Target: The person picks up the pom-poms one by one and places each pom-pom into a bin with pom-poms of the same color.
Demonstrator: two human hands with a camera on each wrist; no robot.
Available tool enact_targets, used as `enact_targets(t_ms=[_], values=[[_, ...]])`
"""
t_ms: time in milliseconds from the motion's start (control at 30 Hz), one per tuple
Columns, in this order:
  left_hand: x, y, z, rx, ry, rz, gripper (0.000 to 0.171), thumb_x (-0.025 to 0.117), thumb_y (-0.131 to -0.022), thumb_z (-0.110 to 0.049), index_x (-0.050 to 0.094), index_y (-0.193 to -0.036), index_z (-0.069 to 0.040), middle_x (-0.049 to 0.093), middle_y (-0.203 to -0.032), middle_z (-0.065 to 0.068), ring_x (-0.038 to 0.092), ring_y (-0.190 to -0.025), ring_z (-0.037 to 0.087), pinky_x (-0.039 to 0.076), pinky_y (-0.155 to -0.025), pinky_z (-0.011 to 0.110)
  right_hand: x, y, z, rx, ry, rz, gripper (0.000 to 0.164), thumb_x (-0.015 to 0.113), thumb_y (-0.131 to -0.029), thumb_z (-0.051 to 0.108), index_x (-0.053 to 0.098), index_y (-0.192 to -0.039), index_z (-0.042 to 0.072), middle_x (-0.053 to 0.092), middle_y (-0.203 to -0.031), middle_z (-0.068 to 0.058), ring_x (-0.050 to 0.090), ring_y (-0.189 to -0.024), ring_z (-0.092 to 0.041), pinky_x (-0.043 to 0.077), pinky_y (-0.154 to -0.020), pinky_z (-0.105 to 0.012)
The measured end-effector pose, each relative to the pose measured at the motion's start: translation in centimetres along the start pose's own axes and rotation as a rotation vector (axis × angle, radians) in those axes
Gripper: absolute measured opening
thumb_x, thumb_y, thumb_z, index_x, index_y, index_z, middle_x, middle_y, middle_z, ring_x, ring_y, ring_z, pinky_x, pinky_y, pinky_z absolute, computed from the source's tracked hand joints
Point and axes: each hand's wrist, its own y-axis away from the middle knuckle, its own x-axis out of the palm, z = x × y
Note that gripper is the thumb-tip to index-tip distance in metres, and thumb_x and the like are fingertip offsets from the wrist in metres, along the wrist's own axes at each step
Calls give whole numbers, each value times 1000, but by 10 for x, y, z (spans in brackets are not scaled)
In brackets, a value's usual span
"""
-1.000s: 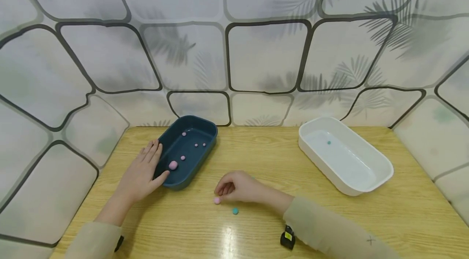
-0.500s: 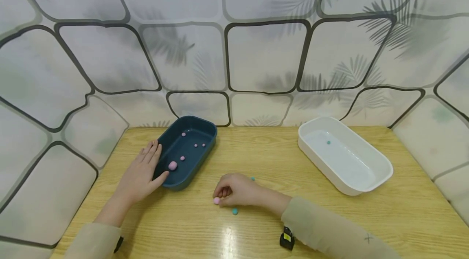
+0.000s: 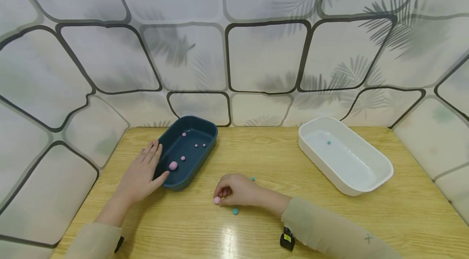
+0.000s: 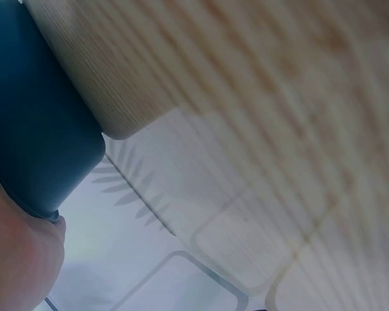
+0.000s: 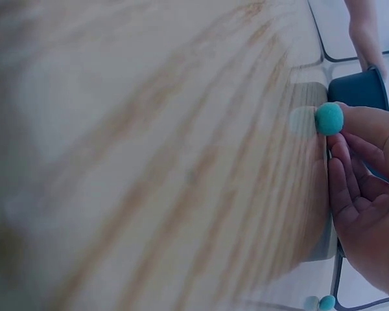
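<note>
My left hand (image 3: 141, 175) lies along the left side of a dark blue tray (image 3: 211, 128), fingers fairly straight on the outside and thumb at the near rim. Several pink balls sit in that tray, the biggest a pink ball (image 3: 173, 165) near its front. My right hand (image 3: 238, 190) pinches another pink ball (image 3: 217, 200) between thumb and forefinger, low at the tabletop. Just in front of it is a teal ball (image 3: 235, 211). In the right wrist view, the teal ball (image 5: 329, 119) stands before the fingertips and hides the pinch.
A white tray (image 3: 373, 161) stands at the right with a small teal ball (image 3: 329, 143) in it. Another small teal ball (image 3: 253, 178) lies on the wooden table (image 3: 264, 149) behind my right wrist. Patterned walls (image 3: 267, 55) close off the back and sides.
The right hand has shifted slightly toward the front edge, uncovering the small teal ball behind it. The left hand and both trays have stayed in place.
</note>
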Motion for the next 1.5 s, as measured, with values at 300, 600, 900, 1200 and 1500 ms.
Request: enact_targets(t_ms=[300, 600, 900, 1200, 1500], values=[[0, 0, 0, -2, -2, 1, 85, 62, -103, -42, 32, -160, 13, 25, -172, 32, 24, -161, 48, 24, -133, 57, -4, -1, 4, 17, -34, 23, 8, 82, -96, 18, 82, -101, 11, 73, -94, 1, 57, -80, 6, 53, -75, -12], [0, 0, 1, -4, -1, 6, 85, 61, -103, -42, 31, -161, 13, 24, -172, 31, 23, -161, 48, 23, -134, 57, -9, -3, 6, 32, -61, 39, 8, 81, -96, 15, 81, -101, 9, 76, -94, 0, 57, -78, 9, 53, -74, -12], [1, 0, 1, 5, -7, -1, 85, 61, -103, -42, 31, -161, 13, 25, -172, 32, 24, -161, 48, 23, -134, 56, -20, -10, 13, 35, -53, 10, 10, 80, -97, 17, 81, -101, 8, 76, -93, -2, 58, -78, 6, 53, -74, -13], [1, 0, 1, 8, -3, -4, 85, 62, -102, -42, 32, -160, 13, 26, -171, 32, 25, -161, 49, 24, -133, 57, -39, -23, 25, 30, -23, -23, 11, 79, -98, 17, 81, -103, 7, 77, -94, -2, 61, -79, 3, 54, -75, -14], [0, 0, 0, 7, -4, -4, 85, 62, -102, -42, 32, -160, 14, 27, -171, 32, 25, -160, 49, 25, -132, 59, -53, -42, 33, 49, 2, -68, 11, 76, -101, 21, 81, -104, 12, 78, -95, 1, 65, -82, -2, 56, -78, -17]])
